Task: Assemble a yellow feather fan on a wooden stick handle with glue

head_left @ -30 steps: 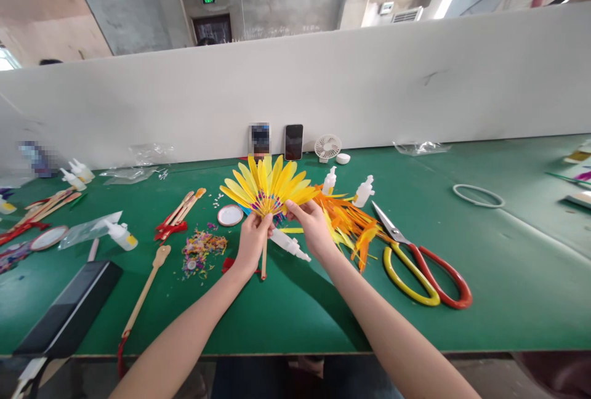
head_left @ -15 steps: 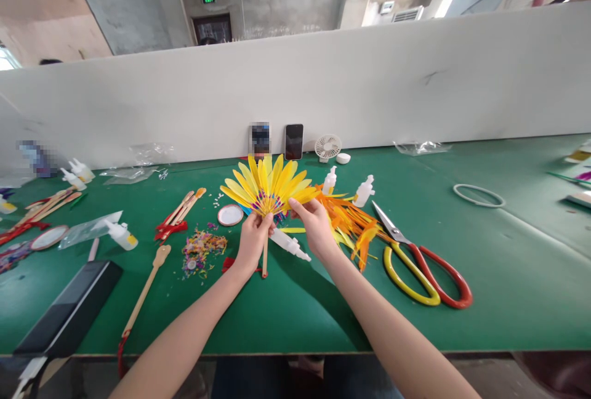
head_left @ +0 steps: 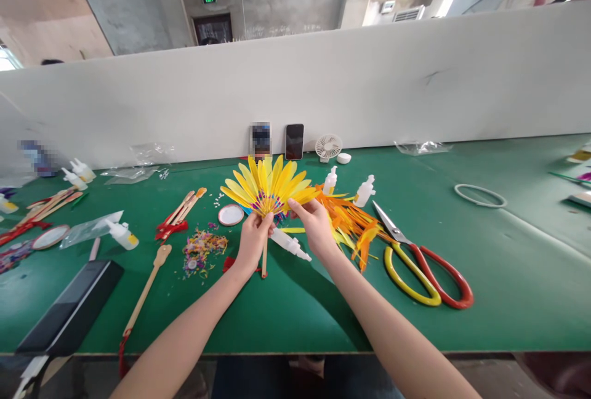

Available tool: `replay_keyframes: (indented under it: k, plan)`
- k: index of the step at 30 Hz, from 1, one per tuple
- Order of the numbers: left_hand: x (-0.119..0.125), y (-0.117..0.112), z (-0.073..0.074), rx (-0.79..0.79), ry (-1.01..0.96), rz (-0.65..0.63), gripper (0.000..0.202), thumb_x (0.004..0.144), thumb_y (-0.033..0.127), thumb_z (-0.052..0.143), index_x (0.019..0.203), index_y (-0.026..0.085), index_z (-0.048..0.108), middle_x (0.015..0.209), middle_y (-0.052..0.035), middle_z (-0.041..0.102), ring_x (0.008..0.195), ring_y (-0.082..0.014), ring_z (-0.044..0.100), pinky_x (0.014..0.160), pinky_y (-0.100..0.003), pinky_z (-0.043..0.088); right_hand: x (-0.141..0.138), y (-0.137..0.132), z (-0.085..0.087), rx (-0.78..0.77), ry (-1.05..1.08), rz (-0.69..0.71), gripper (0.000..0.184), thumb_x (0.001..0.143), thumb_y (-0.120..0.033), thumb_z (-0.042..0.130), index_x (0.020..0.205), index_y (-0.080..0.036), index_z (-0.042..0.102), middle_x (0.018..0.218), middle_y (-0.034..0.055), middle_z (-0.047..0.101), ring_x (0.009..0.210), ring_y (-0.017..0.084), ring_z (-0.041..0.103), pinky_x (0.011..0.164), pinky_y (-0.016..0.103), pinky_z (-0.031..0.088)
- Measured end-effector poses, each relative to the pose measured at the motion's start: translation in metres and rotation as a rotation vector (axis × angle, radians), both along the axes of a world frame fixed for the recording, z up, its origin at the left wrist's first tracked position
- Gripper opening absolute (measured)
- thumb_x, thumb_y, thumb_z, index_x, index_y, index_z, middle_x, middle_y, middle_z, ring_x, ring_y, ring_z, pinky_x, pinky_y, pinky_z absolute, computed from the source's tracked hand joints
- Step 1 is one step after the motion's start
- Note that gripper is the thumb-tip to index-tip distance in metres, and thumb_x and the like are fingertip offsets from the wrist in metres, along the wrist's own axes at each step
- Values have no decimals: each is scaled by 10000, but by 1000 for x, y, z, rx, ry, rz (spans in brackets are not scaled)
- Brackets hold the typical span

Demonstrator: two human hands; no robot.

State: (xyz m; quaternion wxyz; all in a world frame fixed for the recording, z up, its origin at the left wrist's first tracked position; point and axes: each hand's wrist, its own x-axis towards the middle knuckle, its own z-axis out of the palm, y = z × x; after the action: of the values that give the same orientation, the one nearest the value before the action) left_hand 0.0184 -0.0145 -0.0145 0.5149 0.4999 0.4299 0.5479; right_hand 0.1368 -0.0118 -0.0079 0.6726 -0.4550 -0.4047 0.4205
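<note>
A fan of yellow feathers (head_left: 270,178) on a wooden handle (head_left: 265,257) is spread out above the table, with blue, purple and red bits near its base. My left hand (head_left: 253,240) is closed around the base of the fan, its thumb lying across the front. On the fan's right edge, my right hand (head_left: 316,220) pinches a low yellow feather between thumb and fingers. Below the hands a white glue bottle (head_left: 287,242) lies on its side, partly hidden. Orange and yellow loose feathers (head_left: 357,223) are piled just right of my right hand.
Large scissors (head_left: 413,263) with red and yellow handles lie at right. Leftward are wooden sticks (head_left: 184,207), another handle (head_left: 150,282), colourful scraps (head_left: 203,248), a glue bottle (head_left: 122,234) and a black box (head_left: 71,306). Phones (head_left: 294,141) and a small fan (head_left: 328,148) stand against the white partition (head_left: 369,85).
</note>
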Motion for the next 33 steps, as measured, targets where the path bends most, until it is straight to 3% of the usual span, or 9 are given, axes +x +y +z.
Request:
replay_keyframes:
  k: [21, 33]
  plan:
    - [1, -3, 5, -39, -17, 30, 254, 618, 365, 630, 644, 145, 505, 499, 43, 492, 488, -75, 449, 501, -212, 361, -3, -2, 2, -27, 8, 71, 333, 526, -472, 672, 613, -181, 533, 540, -33, 513, 508, 99, 449, 517, 251, 391]
    - [1, 1, -1, -8, -11, 6, 228, 659, 354, 603, 669, 145, 512, 529, 39, 505, 508, -75, 461, 527, -215, 370, -3, 0, -1, -65, -22, 88, 349, 524, -492, 667, 605, -186, 520, 512, -41, 483, 506, 105, 448, 511, 253, 379]
